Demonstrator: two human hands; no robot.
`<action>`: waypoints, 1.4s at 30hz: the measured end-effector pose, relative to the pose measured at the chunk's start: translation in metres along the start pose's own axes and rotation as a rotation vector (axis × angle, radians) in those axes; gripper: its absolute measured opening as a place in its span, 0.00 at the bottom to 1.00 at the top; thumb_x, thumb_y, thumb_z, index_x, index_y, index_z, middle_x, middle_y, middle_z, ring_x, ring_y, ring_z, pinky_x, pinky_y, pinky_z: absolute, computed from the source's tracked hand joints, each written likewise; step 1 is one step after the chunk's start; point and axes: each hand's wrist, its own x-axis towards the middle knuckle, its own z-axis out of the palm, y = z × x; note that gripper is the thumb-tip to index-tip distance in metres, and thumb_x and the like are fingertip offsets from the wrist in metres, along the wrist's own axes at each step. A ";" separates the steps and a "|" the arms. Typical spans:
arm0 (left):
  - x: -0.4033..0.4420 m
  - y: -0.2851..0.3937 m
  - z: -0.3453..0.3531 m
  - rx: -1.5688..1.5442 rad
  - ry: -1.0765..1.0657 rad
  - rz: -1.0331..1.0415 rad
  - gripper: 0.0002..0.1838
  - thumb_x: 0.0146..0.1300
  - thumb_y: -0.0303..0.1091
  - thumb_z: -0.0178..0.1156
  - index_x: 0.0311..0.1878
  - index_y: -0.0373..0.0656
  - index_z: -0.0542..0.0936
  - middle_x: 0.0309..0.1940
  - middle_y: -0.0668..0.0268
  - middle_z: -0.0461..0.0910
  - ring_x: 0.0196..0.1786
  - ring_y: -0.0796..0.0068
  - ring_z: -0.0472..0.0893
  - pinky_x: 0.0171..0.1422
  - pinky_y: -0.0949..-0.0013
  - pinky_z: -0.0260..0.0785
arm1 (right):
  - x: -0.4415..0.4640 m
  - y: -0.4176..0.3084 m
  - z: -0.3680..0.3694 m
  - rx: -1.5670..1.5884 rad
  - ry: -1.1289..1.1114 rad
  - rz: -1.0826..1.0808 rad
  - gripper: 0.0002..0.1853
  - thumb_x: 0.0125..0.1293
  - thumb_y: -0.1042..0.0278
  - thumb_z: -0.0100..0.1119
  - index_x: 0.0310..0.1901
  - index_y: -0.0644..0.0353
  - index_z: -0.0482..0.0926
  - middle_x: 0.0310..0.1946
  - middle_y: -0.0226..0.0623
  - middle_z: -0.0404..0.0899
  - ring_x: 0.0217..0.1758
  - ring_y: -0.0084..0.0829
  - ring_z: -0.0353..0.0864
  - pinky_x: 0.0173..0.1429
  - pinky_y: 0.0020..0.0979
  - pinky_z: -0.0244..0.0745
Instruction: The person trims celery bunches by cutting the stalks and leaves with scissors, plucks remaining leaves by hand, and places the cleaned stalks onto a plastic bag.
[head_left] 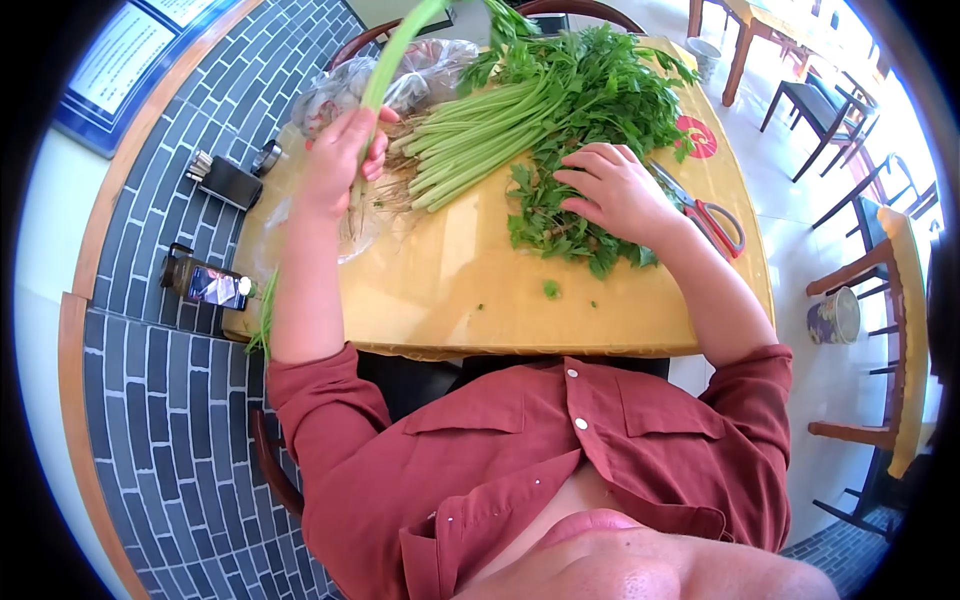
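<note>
My left hand (pixel 345 155) is closed around a celery stalk (pixel 397 55), held raised over the table's left side with its roots hanging below my fist. Beside it lies a pile of celery stalks (pixel 485 135), roots pointing left and leaves to the right. My right hand (pixel 615 190) rests on loose celery leaves (pixel 560 215), palm down with its fingers spread; what is under the palm is hidden. Just right of that hand are scissors (pixel 712 222) with red handles, their blades partly over the leaves.
Plastic bags (pixel 400 80) lie behind the celery on the yellow-covered table (pixel 480 300). At the left edge stand a black holder (pixel 230 182) and a phone (pixel 217 287). Chairs (pixel 825 115) and a patterned bin (pixel 834 317) are to the right.
</note>
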 end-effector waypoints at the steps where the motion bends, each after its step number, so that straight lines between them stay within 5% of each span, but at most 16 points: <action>1: -0.011 0.008 0.002 -0.086 0.019 -0.008 0.17 0.71 0.43 0.45 0.48 0.38 0.73 0.20 0.73 0.67 0.19 0.84 0.63 0.26 0.77 0.58 | 0.000 0.000 -0.001 -0.005 -0.001 0.009 0.16 0.60 0.55 0.59 0.46 0.55 0.79 0.48 0.32 0.76 0.57 0.34 0.69 0.61 0.37 0.64; 14: -0.092 -0.015 0.037 -0.146 -0.063 -0.039 0.21 0.73 0.46 0.42 0.54 0.39 0.70 0.22 0.63 0.74 0.18 0.83 0.64 0.24 0.81 0.58 | 0.038 -0.010 -0.016 0.223 0.337 0.136 0.13 0.56 0.71 0.61 0.45 0.54 0.77 0.45 0.34 0.75 0.51 0.38 0.73 0.52 0.37 0.72; 18: -0.098 -0.027 0.048 -0.173 -0.128 -0.067 0.20 0.73 0.46 0.41 0.55 0.40 0.69 0.22 0.61 0.75 0.17 0.83 0.64 0.24 0.81 0.58 | 0.069 -0.024 -0.028 -0.110 0.605 -0.029 0.16 0.54 0.70 0.64 0.45 0.56 0.75 0.43 0.32 0.75 0.48 0.37 0.75 0.54 0.37 0.70; 29: -0.106 -0.027 0.057 -0.290 -0.140 -0.179 0.17 0.73 0.42 0.42 0.54 0.42 0.71 0.21 0.64 0.75 0.17 0.84 0.65 0.23 0.81 0.59 | 0.081 -0.019 -0.031 -0.400 0.490 -0.176 0.13 0.51 0.70 0.65 0.41 0.50 0.83 0.39 0.30 0.78 0.42 0.36 0.76 0.46 0.38 0.70; 30: -0.107 -0.028 0.057 -0.319 -0.138 -0.167 0.17 0.73 0.43 0.42 0.54 0.41 0.71 0.21 0.65 0.75 0.17 0.84 0.65 0.23 0.81 0.58 | 0.080 -0.018 -0.028 -0.369 0.493 -0.202 0.17 0.49 0.73 0.57 0.44 0.49 0.81 0.41 0.29 0.76 0.45 0.35 0.74 0.47 0.37 0.68; 33: -0.109 -0.030 0.060 -0.391 -0.176 -0.138 0.19 0.73 0.45 0.42 0.55 0.41 0.71 0.21 0.65 0.74 0.16 0.84 0.65 0.22 0.81 0.58 | 0.084 -0.023 -0.033 -0.346 0.517 -0.230 0.12 0.52 0.72 0.62 0.41 0.52 0.82 0.33 0.26 0.76 0.38 0.30 0.75 0.43 0.31 0.68; 42: -0.107 -0.027 0.073 -0.394 -0.249 -0.106 0.19 0.73 0.44 0.41 0.55 0.40 0.70 0.21 0.65 0.74 0.17 0.84 0.65 0.22 0.81 0.59 | 0.075 -0.024 -0.026 -0.130 0.570 0.047 0.12 0.52 0.72 0.67 0.40 0.55 0.80 0.32 0.27 0.77 0.36 0.29 0.76 0.43 0.30 0.70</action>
